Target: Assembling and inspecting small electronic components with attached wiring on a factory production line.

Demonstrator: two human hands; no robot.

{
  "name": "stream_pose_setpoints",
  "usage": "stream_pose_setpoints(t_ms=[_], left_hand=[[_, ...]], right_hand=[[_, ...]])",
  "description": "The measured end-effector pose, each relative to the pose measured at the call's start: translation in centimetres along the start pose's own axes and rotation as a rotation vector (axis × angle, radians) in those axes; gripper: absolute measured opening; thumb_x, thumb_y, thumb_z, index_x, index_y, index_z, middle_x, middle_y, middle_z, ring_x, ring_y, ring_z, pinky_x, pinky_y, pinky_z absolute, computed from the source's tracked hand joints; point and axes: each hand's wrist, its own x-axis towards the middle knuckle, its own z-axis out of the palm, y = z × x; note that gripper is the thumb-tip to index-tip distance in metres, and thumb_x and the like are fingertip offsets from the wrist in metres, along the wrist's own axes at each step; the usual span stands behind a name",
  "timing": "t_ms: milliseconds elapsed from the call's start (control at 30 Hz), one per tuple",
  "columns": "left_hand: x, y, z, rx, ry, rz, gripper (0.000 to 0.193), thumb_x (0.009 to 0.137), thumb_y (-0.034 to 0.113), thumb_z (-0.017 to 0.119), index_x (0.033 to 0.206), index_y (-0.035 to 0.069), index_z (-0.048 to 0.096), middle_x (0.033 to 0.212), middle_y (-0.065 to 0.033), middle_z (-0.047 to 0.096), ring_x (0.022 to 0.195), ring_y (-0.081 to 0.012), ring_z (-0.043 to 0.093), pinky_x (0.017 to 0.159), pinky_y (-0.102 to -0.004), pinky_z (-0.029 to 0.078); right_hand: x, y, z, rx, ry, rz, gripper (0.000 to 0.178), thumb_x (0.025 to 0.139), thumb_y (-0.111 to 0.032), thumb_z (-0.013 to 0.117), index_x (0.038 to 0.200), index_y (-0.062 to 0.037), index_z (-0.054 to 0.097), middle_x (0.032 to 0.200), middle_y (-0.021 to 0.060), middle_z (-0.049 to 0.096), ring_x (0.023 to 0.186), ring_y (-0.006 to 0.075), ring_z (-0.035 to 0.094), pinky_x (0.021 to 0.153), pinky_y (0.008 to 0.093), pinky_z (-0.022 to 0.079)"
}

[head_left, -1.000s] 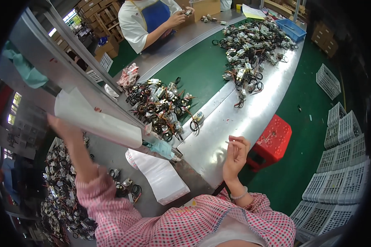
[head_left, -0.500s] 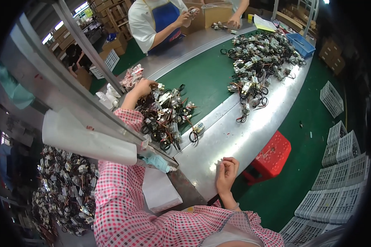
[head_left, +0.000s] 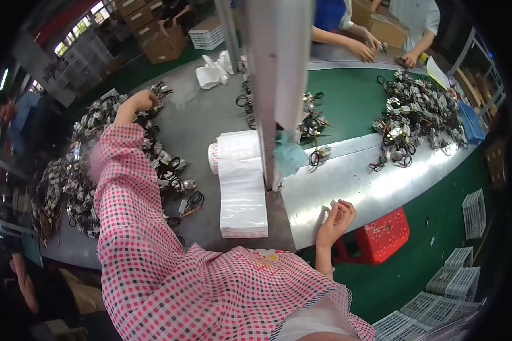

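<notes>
Left hand [head_left: 139, 102]: at heap of wired components [head_left: 85, 156] on grey bench [head_left: 190, 128]; grip cannot be told. Right hand [head_left: 334, 224]: pinched on small white scrap [head_left: 333, 203].

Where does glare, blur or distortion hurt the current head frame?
Head view: glare whitens the metal table around the right hand; the upright post looks soft; the left sleeve's outer edge smears; fisheye bends the table's edge, and the corners go black.
</notes>
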Motion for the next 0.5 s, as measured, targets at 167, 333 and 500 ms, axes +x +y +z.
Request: stream_pose_setpoints(t_ms=[167, 333, 500], left_hand=[[-4.3, -0.4, 4.6, -0.194, 0.069, 0.204, 0.025, 0.072, 0.014, 0.057, 0.092, 0.001, 0.065, 0.087, -0.012, 0.067, 0.078, -0.0224, 0.063, 0.073, -0.0315, 0.048], [-7.0, 6.7, 9.0, 0.161, -0.635, 0.19, 0.042, 0.073, 0.035, 0.062, 0.099, 0.002, 0.063, 0.092, -0.0131, 0.066, 0.082, -0.0255, 0.062, 0.073, -0.0346, 0.047], [-8.0, 7.5, 10.3, 0.216, -0.562, 0.307, 0.044, 0.068, 0.039, 0.067, 0.092, 0.002, 0.064, 0.084, -0.0173, 0.064, 0.077, -0.0319, 0.06, 0.069, -0.0383, 0.047]], right_hand=[[0.0, -0.1, 0.4, -0.009, -0.033, -0.012, 0.009, 0.09, -0.008, 0.049, 0.091, 0.0011, 0.05, 0.108, 0.0069, 0.04, 0.087, 0.013, 0.05, 0.074, 0.024, 0.045], [0.1, -0.4, 0.8, -0.012, 0.025, -0.043, 0.008, 0.088, -0.006, 0.051, 0.087, 0.0014, 0.051, 0.106, 0.0079, 0.041, 0.078, 0.0119, 0.047, 0.067, 0.0232, 0.041], [-0.2, -0.4, 0.2, -0.102, 0.086, -0.041, 0.008, 0.087, -0.007, 0.053, 0.085, 0.0011, 0.052, 0.104, 0.0076, 0.042, 0.076, 0.0116, 0.047, 0.065, 0.0226, 0.041]])
